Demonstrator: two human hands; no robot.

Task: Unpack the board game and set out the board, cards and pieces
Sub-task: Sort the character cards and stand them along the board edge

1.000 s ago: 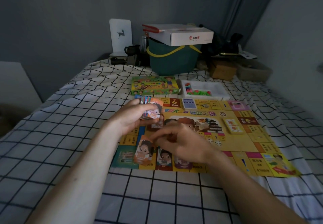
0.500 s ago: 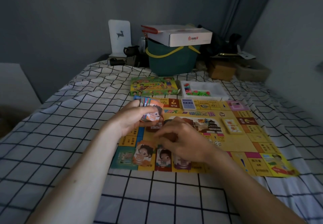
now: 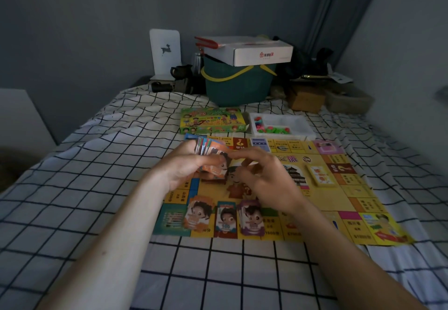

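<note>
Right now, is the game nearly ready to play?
Partly. The board lies open on the bed, with three piles of picture cards along its near edge and a small yellow deck further right. The left hand holds a fan of cards and the right hand reaches for one. The coloured pieces sit in their white tray, not set out.

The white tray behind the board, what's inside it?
The white tray holds small pink, green and red pieces bunched at its near left; its near wall hides anything lower down.
</note>
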